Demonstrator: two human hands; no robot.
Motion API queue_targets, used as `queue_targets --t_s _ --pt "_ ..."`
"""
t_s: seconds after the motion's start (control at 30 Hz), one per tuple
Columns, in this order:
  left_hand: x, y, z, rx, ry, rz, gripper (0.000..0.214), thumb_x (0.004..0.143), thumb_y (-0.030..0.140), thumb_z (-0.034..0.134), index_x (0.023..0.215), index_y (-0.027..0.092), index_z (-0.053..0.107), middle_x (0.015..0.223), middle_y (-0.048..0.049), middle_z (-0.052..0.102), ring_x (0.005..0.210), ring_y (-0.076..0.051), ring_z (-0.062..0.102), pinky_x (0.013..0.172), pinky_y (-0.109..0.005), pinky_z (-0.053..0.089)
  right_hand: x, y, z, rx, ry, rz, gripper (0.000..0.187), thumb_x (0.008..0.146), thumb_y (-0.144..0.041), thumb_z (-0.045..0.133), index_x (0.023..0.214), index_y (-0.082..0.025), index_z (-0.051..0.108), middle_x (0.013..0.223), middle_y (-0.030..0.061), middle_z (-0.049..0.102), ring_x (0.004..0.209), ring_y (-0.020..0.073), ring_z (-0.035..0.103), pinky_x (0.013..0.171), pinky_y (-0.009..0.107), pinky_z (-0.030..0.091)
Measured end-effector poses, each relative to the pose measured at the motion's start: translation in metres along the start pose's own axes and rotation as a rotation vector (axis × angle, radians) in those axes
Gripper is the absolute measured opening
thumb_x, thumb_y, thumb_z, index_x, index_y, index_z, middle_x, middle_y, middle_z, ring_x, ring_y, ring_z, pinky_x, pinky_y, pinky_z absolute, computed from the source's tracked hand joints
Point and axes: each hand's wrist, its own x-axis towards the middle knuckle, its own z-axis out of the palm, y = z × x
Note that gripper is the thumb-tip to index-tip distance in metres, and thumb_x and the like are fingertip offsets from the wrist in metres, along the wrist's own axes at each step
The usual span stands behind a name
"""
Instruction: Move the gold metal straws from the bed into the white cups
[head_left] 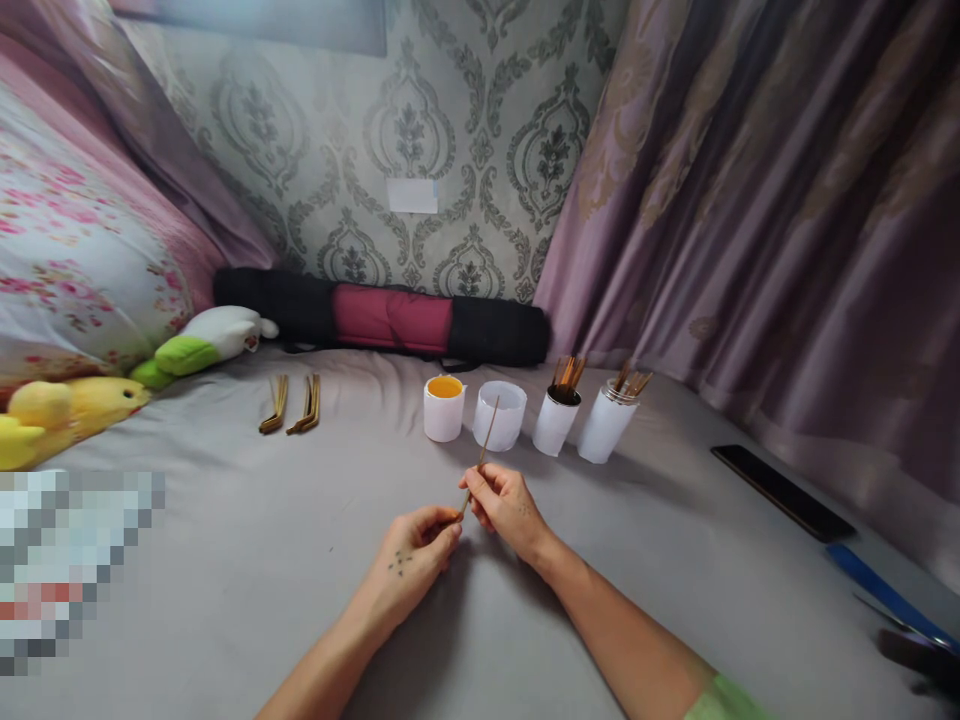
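Observation:
Both my hands hold one thin brown stick (pixel 486 438) that points up and away from me. My left hand (pixel 415 560) pinches its lower end, and my right hand (pixel 507 508) pinches it a little higher. Just beyond the stick's tip stands a row of white cups on the grey sheet (pixel 247 560): one with an orange lid or filling (pixel 444 407), one empty cup (pixel 499 414), and two cups holding several brown sticks (pixel 556 412) (pixel 606 420). Two small bundles of bent sticks (pixel 291 404) lie to the left.
A black and red rolled bag (pixel 390 320) lies along the patterned wall. Plush toys (pixel 210 338) (pixel 67 408) and a floral pillow sit at the left. Purple curtains hang on the right, with a dark phone (pixel 782 492) and a blue object (pixel 885 592) below them.

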Motion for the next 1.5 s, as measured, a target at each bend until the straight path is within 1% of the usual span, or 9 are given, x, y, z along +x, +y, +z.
queue_targets --t_s 0.13,0.27,0.37,0.5,0.6,0.87,1.1,1.23,1.5 --pt "-0.002 0.005 0.001 -0.139 -0.015 -0.1 0.036 0.067 0.034 0.057 0.092 0.009 0.059 0.061 0.0009 0.053 0.045 -0.006 0.042 0.041 -0.019 0.031 0.0 0.0 -0.001 0.001 -0.001 0.008 0.035 0.077 -0.047 0.047 0.076 -0.014 0.056 0.049 -0.0055 0.045 0.036 0.0035 0.036 0.036 0.017 0.028" --pt "-0.002 0.005 -0.001 -0.25 -0.067 -0.145 0.034 0.068 0.032 0.058 0.093 0.008 0.056 0.063 -0.0005 0.055 0.045 -0.005 0.042 0.042 -0.018 0.031 0.001 0.0 -0.003 0.007 -0.002 0.009 0.034 0.077 -0.047 0.047 0.076 -0.014 0.056 0.049 -0.0056 0.045 0.036 0.0038 0.036 0.036 0.017 0.027" --pt "-0.001 0.002 -0.004 -0.381 -0.112 -0.176 0.035 0.068 0.031 0.061 0.094 0.008 0.055 0.065 -0.002 0.056 0.045 -0.005 0.042 0.042 -0.018 0.03 0.001 0.001 -0.004 0.004 -0.002 0.008 0.034 0.077 -0.047 0.047 0.077 -0.014 0.056 0.049 -0.0057 0.045 0.036 0.0038 0.035 0.036 0.017 0.026" --pt "-0.001 0.0 -0.006 -0.551 -0.132 -0.247 0.037 0.067 0.027 0.064 0.097 0.009 0.052 0.069 -0.0045 0.058 0.051 -0.006 0.048 0.045 -0.017 0.034 0.002 0.002 -0.004 -0.007 0.002 -0.005 0.034 0.078 -0.046 0.046 0.077 -0.014 0.056 0.048 -0.0062 0.044 0.035 0.0034 0.034 0.037 0.017 0.027" --pt "-0.001 0.001 -0.007 -0.619 -0.132 -0.27 0.034 0.068 0.022 0.064 0.097 0.009 0.052 0.07 -0.0058 0.06 0.053 -0.007 0.051 0.047 -0.017 0.036 0.002 0.003 -0.005 -0.011 0.005 -0.019 0.034 0.078 -0.047 0.046 0.077 -0.014 0.056 0.047 -0.0064 0.043 0.036 0.0036 0.033 0.036 0.017 0.027" --pt "0.0 0.004 -0.01 -0.71 -0.121 -0.327 0.024 0.071 0.011 0.058 0.095 0.009 0.054 0.072 -0.0066 0.061 0.054 -0.007 0.054 0.05 -0.017 0.043 0.002 0.003 -0.005 -0.015 0.017 -0.026 0.035 0.078 -0.048 0.045 0.077 -0.015 0.056 0.047 -0.0064 0.043 0.036 0.0039 0.033 0.036 0.017 0.027" --pt "0.001 0.003 -0.012 -0.771 -0.152 -0.334 0.02 0.073 0.011 0.056 0.092 0.008 0.056 0.074 -0.0069 0.061 0.057 -0.006 0.055 0.055 -0.017 0.046 0.002 0.003 -0.005 -0.004 0.016 -0.065 0.033 0.08 -0.046 0.044 0.077 -0.016 0.056 0.048 -0.0064 0.042 0.036 0.0037 0.033 0.036 0.017 0.027" --pt "0.001 0.002 -0.012 -0.775 -0.135 -0.344 0.02 0.072 0.009 0.056 0.093 0.008 0.056 0.074 -0.0067 0.061 0.057 -0.007 0.055 0.056 -0.017 0.047 0.002 0.005 -0.005 -0.015 0.029 -0.074 0.032 0.08 -0.045 0.044 0.078 -0.016 0.056 0.049 -0.0064 0.043 0.037 0.0036 0.034 0.037 0.017 0.027" --pt "0.002 -0.002 -0.013 -0.762 -0.109 -0.311 0.022 0.072 0.009 0.056 0.094 0.008 0.055 0.074 -0.0066 0.061 0.056 -0.007 0.055 0.055 -0.017 0.048 0.002 0.005 -0.007 -0.035 0.06 -0.087 0.032 0.078 -0.046 0.046 0.08 -0.015 0.056 0.052 -0.0053 0.044 0.038 0.0038 0.035 0.037 0.017 0.029"
